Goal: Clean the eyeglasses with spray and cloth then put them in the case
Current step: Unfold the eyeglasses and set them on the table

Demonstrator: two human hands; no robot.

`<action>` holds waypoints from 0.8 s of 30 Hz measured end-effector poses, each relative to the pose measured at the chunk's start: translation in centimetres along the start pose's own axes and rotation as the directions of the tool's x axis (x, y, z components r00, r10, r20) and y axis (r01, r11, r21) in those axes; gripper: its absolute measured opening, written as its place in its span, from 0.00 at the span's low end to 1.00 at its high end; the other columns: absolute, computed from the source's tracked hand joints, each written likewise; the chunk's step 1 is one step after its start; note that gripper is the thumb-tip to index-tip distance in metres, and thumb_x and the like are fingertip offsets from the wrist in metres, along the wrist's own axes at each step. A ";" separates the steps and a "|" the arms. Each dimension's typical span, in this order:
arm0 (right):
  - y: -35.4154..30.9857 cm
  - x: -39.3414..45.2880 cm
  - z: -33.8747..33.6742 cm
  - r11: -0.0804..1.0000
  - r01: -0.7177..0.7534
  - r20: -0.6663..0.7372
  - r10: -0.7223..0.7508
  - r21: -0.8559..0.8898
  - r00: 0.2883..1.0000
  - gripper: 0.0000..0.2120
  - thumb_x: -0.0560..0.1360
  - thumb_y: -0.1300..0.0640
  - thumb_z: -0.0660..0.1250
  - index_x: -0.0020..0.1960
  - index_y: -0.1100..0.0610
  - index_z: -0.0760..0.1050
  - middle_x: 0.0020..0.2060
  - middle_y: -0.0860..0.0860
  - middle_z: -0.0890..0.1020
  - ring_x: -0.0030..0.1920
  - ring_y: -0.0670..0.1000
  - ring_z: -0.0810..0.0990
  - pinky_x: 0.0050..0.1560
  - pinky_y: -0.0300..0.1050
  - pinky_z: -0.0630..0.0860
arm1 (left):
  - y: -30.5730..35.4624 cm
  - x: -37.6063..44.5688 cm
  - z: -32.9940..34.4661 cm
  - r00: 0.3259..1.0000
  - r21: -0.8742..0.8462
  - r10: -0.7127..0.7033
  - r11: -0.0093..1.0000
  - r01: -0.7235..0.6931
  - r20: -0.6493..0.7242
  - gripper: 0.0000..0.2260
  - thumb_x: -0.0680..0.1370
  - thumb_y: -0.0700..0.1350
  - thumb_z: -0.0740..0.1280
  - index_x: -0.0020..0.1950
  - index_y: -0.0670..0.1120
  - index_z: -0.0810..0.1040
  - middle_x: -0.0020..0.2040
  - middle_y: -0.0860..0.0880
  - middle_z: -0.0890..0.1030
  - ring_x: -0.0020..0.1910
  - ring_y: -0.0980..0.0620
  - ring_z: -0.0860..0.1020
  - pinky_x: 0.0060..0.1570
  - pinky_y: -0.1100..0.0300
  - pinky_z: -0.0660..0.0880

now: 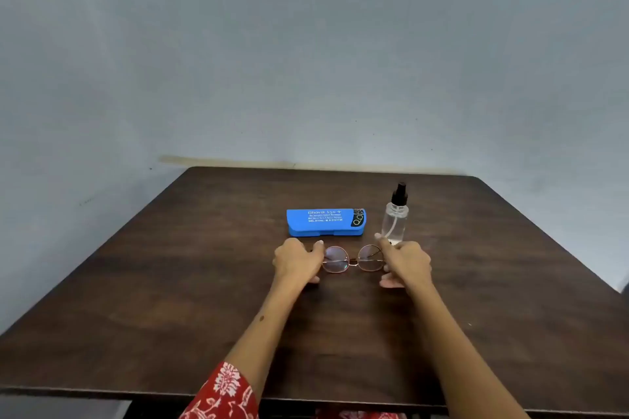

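The eyeglasses (354, 258), round with a thin metal frame, are at the middle of the dark wooden counter (170, 299), between the two hands. The left hand (296, 260) has its fingers curled at the left end of the frame, and the right hand (405, 262) has its fingers curled at the right end; each seems to pinch the frame near a hinge. It is not possible to tell if the glasses are lifted or rest on the counter.

Just behind them, on the far side, lies the blue eyeglass case (326, 222), which is closed. To the right of it stands the clear spray bottle (394, 218) with a black pump top, very near the right hand. No cloth is visible anywhere.

Several things could go wrong from here, in my judgement. The thin frame may bend or twist if the two hands pull or press unevenly. The fingertips are close to the lenses, so they could leave new marks on the glass. The spray bottle is tall and narrow, and the right hand could knock it over when it moves away from the frame. Also the case must be opened before the glasses can go inside, and the cloth must first be found; it is perhaps inside the case.
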State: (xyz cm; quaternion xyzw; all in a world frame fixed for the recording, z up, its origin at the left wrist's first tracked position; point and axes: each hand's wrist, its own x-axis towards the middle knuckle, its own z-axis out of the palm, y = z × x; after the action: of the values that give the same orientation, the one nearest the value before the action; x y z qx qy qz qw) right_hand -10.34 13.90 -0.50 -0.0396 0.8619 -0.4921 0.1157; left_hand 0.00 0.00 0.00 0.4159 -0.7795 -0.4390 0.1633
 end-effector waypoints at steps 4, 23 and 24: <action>-0.4 0.5 0.3 1.000 -0.007 0.021 0.007 0.010 1.000 0.19 0.69 0.41 0.67 0.38 0.59 0.80 0.30 0.54 0.83 0.24 0.53 0.82 0.44 0.49 0.82 | -0.8 0.6 0.1 1.000 -0.134 -0.014 0.991 0.013 -0.012 0.11 0.76 0.53 0.67 0.41 0.45 0.79 0.35 0.51 0.82 0.25 0.57 0.81 0.29 0.68 0.71; 2.4 0.7 0.2 0.917 0.395 -0.049 -0.398 -0.054 0.916 0.05 0.66 0.60 0.72 0.39 0.52 0.80 0.35 0.45 0.82 0.38 0.42 0.79 0.37 0.31 0.71 | -1.1 0.6 1.4 0.946 0.002 0.323 0.946 -0.323 -0.018 0.05 0.69 0.41 0.75 0.42 0.50 0.84 0.36 0.60 0.79 0.40 0.63 0.77 0.36 0.76 0.68; 2.6 0.5 0.4 0.907 0.414 -0.066 -0.419 -0.081 0.905 0.05 0.66 0.61 0.71 0.40 0.52 0.80 0.36 0.45 0.82 0.39 0.42 0.79 0.37 0.31 0.70 | -1.1 0.5 1.5 0.936 0.018 0.352 0.936 -0.352 -0.007 0.05 0.70 0.41 0.74 0.43 0.50 0.84 0.37 0.59 0.81 0.41 0.63 0.78 0.38 0.75 0.69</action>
State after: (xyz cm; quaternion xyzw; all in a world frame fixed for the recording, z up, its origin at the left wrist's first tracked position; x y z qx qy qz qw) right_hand -10.65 14.82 -2.95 -0.2064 0.8533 -0.4780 -0.0287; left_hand -0.66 0.10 -1.83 0.2733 -0.8440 -0.3943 0.2397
